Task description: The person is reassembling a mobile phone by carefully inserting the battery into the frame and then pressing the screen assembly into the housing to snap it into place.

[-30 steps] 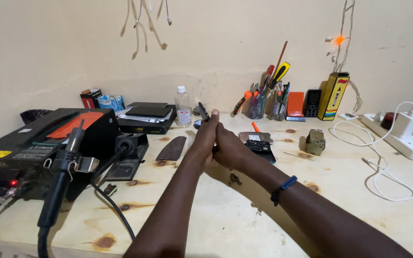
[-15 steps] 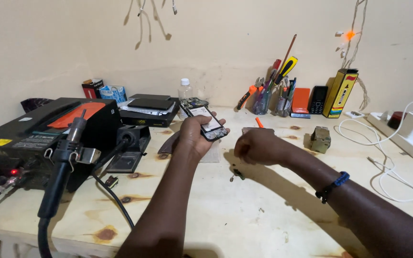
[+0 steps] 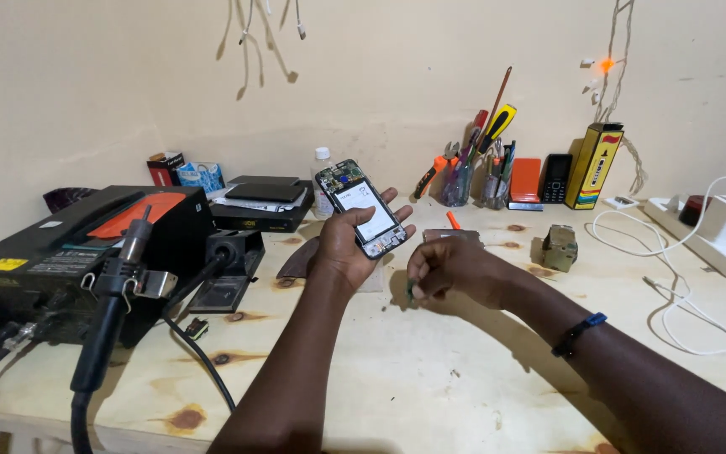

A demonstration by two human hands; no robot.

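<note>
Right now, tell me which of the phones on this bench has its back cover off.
The phone held up in the left hand: its circuit board and battery are exposed. The small black keypad phone against the wall is closed.

Even warm indoor light; soft shadows, sharp focus, slight edge distortion.

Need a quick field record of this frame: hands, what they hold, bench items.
left hand: raised, palm up, holding opened phone, circuit side showing
right hand: lower, beside the left, fingers pinched on a small green part; kind unclear
wrist: blue band on the right arm
bench: wooden table with burn marks
left side: black rework station, hot-air handle in front
back: tool cups, clear bottle
right side: white power strip
</note>
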